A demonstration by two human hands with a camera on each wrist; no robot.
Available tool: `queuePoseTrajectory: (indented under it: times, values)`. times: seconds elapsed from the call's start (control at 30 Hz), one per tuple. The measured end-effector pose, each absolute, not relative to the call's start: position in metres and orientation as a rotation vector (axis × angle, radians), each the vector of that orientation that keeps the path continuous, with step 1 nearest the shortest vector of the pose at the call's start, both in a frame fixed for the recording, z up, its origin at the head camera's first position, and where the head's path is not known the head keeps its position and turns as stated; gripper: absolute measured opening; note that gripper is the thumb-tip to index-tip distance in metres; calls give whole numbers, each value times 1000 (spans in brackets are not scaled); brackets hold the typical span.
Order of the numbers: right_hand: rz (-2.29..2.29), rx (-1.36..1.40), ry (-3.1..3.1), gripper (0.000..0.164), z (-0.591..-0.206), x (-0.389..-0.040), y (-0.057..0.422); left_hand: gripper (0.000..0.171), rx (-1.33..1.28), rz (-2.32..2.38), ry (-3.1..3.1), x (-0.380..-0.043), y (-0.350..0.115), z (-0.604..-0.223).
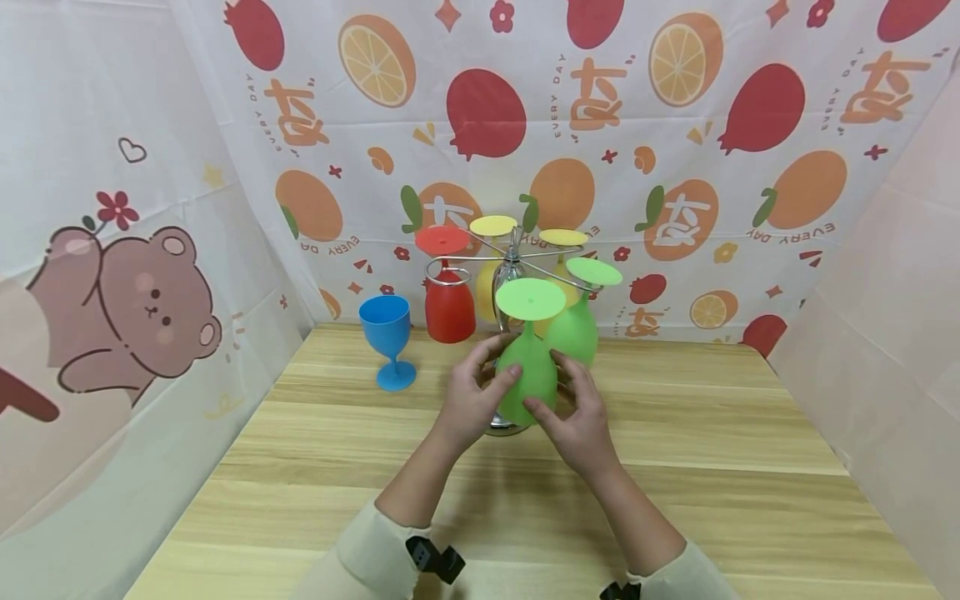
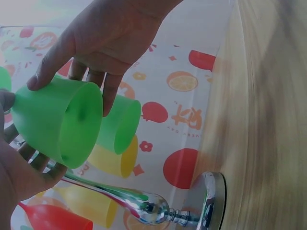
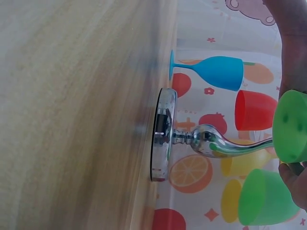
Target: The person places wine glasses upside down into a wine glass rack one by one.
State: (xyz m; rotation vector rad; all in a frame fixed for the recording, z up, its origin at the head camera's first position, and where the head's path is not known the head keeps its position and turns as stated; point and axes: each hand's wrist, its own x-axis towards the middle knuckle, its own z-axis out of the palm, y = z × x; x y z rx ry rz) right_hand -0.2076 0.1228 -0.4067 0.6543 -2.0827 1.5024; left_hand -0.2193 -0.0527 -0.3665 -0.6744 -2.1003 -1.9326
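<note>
Both hands are around an upside-down green goblet [image 1: 528,379] at the near side of a chrome goblet rack [image 1: 507,271]. My left hand [image 1: 471,396] holds the bowl from the left, thumb in front, and my right hand [image 1: 579,421] from the right. Its round foot faces up, level with the rack's wire arms, and its open rim shows in the left wrist view. Just behind hangs a second green goblet [image 1: 576,333]. A red goblet [image 1: 450,308] hangs inverted at the left, and two yellow goblets, one with its foot [image 1: 492,226] showing, hang at the back, partly hidden.
A blue goblet [image 1: 386,329] stands upright on the wooden table [image 1: 712,467], left of the rack. The rack's round chrome base [image 3: 164,136] rests on the tabletop. A fruit-printed cloth [image 1: 487,117] hangs behind, and a bear-printed cloth [image 1: 142,308] on the left.
</note>
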Motion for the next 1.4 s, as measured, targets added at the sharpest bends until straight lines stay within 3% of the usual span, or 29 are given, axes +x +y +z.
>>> queuePoseTrajectory:
  times: [0.67, 0.97, 1.4]
  values:
    - [1511, 626, -2117, 72, -409, -208, 120, 41, -656, -1906, -2126, -223, -56, -374]
    - [1487, 647, -2135, 66, -382, -190, 113, 41, -651, -1882, -2137, -223, -56, -373]
    - [1520, 638, -2113, 68, -381, -190, 111, 42, -676, -1881, -2121, -225, -56, -375]
